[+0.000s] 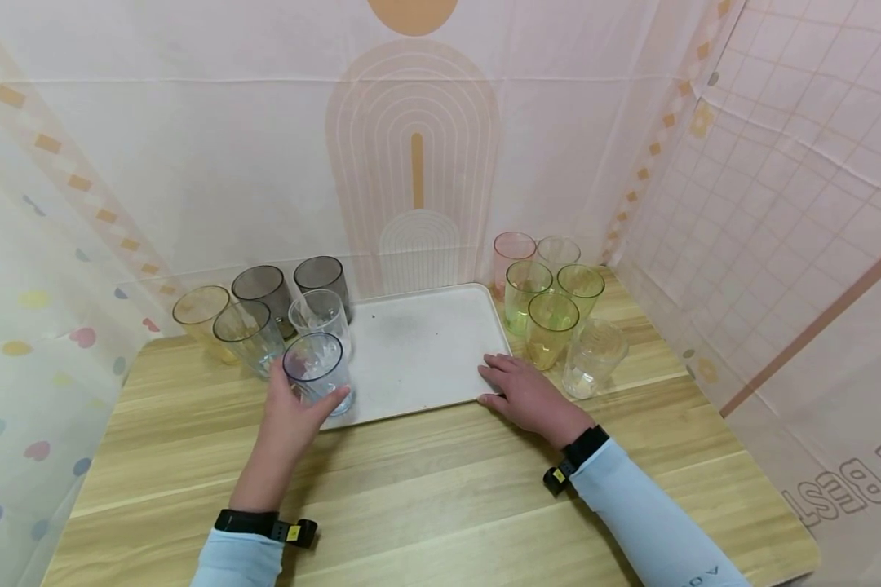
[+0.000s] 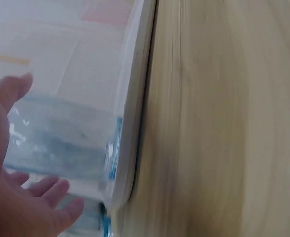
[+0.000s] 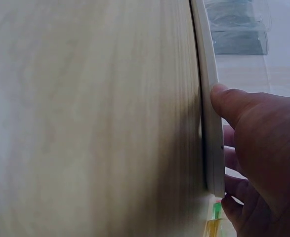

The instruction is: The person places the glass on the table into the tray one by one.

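Observation:
At the front left corner of a white tray (image 1: 426, 350) stands a clear blue-tinted drinking glass (image 1: 316, 371). My left hand (image 1: 297, 408) is around it, thumb to the right and fingers to the left. In the left wrist view, the thumb and fingers of that hand (image 2: 23, 192) are spread apart beside the blurred glass (image 2: 61, 138). My right hand (image 1: 524, 391) holds the tray's front right corner. In the right wrist view, its thumb lies on the tray rim (image 3: 213, 133), and the fingertips are partly hidden behind the rim.
Left of the tray cluster an amber glass (image 1: 204, 322), a smoky grey glass (image 1: 263, 285), another grey glass (image 1: 330, 277), a bluish glass (image 1: 253, 334) and a clear glass (image 1: 323, 314). Right stand pink (image 1: 512, 257), green (image 1: 523, 297), yellow (image 1: 549, 334) and clear (image 1: 591, 359) glasses on the wooden table (image 1: 426, 505).

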`<state>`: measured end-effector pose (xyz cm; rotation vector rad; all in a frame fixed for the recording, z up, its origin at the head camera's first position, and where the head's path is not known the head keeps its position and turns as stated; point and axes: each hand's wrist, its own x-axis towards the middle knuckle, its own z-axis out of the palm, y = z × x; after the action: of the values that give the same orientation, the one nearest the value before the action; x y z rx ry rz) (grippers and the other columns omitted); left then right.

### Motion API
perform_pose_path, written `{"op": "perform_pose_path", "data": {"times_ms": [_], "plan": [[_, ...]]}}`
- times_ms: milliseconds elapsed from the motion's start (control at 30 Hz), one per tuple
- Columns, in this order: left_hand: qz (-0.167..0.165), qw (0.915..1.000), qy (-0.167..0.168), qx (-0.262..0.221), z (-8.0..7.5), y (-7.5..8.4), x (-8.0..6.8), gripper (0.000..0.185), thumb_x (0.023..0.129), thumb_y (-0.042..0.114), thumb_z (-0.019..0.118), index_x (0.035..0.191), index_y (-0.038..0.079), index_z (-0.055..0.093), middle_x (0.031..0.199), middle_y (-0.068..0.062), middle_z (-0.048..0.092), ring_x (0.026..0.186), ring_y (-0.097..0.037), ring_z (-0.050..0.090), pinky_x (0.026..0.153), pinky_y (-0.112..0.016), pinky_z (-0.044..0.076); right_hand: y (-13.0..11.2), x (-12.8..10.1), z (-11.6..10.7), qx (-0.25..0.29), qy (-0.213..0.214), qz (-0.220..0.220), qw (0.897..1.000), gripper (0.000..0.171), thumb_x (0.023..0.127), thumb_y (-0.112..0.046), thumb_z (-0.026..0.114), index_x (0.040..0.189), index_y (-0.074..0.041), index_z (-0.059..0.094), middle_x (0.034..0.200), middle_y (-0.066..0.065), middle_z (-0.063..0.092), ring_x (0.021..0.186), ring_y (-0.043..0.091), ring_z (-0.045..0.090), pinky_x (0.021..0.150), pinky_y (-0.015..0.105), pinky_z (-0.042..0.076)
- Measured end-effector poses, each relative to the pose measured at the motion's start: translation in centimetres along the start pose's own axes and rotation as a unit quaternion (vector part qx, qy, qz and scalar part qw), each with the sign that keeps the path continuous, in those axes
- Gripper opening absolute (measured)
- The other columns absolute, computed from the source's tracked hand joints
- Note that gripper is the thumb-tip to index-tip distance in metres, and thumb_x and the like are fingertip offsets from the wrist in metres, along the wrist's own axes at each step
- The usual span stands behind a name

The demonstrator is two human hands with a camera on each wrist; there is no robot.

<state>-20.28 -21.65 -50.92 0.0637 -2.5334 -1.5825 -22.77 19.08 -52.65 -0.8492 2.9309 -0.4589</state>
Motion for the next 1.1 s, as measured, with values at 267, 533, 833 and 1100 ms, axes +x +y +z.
{"op": "perform_pose_path", "data": {"times_ms": [267, 533, 833, 1100], "plan": [[0.083, 0.9792, -0.098, 0.157, -2.0, -2.3, 1.7, 0.135, 0.075, 0.041, 0.106, 0.171, -0.003, 0.021, 0.164, -0.037, 0.039, 0.153, -0.056, 0.037, 0.127, -0.072, 0.030, -0.1, 0.0, -0.1, 0.004, -0.006, 0.005, 1.000, 0.062, 0.114, -0.039, 0.064, 0.162, -0.002, 0.054, 0.172, 0.019, 0.044, 0.160, 0.041, 0.039, 0.133, 0.055, 0.030], [0.065, 0.9437, -0.160, 0.282, -2.2, -3.1, 2.3, 0.152, 0.073, 0.072, 0.096, 0.169, -0.013, 0.014, 0.170, -0.044, 0.024, 0.156, -0.062, 0.027, 0.127, -0.073, 0.029, -0.2, 0.0, -0.2, 0.001, -0.012, 0.006, 1.000, 0.062, 0.114, -0.040, 0.063, 0.162, -0.003, 0.054, 0.173, 0.019, 0.044, 0.161, 0.040, 0.039, 0.133, 0.055, 0.030], [0.068, 0.9321, -0.179, 0.308, -2.1, -3.2, 2.7, 0.145, 0.079, 0.073, 0.090, 0.165, -0.020, 0.018, 0.171, -0.044, 0.023, 0.158, -0.063, 0.020, 0.130, -0.072, 0.021, -0.3, 0.1, -0.4, 0.002, -0.010, 0.006, 1.000, 0.062, 0.114, -0.039, 0.064, 0.162, -0.002, 0.053, 0.172, 0.018, 0.044, 0.161, 0.040, 0.039, 0.133, 0.055, 0.031], [0.061, 0.9305, -0.180, 0.313, -1.9, -3.6, 2.6, 0.150, 0.077, 0.079, 0.088, 0.166, -0.019, 0.017, 0.171, -0.044, 0.022, 0.159, -0.062, 0.020, 0.130, -0.072, 0.020, -0.4, -0.5, -0.4, 0.011, 0.005, 0.002, 1.000, 0.064, 0.113, -0.039, 0.067, 0.163, -0.001, 0.052, 0.172, 0.020, 0.044, 0.161, 0.042, 0.038, 0.134, 0.056, 0.030]]}}
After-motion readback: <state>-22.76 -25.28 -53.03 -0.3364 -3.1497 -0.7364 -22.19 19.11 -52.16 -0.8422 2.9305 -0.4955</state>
